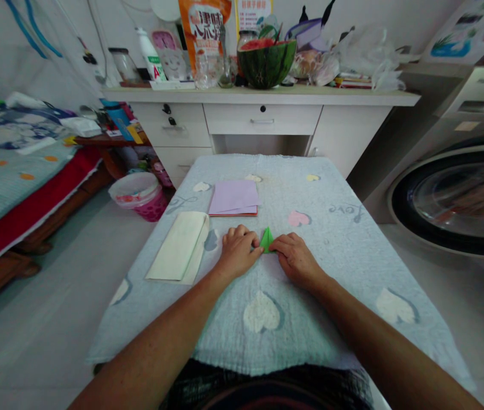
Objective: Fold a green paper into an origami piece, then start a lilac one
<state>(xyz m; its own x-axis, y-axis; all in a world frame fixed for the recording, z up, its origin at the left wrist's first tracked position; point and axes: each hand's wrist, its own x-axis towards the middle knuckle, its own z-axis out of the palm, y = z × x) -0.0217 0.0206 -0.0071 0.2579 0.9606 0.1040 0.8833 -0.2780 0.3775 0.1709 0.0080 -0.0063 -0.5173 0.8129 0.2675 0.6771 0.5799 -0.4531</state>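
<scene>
A small green folded paper point(267, 240) with a pointed top lies on the cloth-covered table, between my two hands. My left hand point(241, 249) rests on the cloth with its thumb on the paper's left edge. From the other side, my right hand point(296, 256) pinches the paper's right edge, its fingers pressed together. Beyond my left hand sits a stack of square paper point(234, 196), lilac on top with a red-orange edge beneath. A folded cream-coloured sheet point(179, 246) lies to the left of my left forearm.
A pale blue cloth point(336, 259) with hearts covers the table. Behind stands a white desk point(263, 118) bearing a cut watermelon point(266, 64), jars and bags. A pink bin point(139, 196) and a bed point(15, 188) are left; a washing machine point(459, 159) is right.
</scene>
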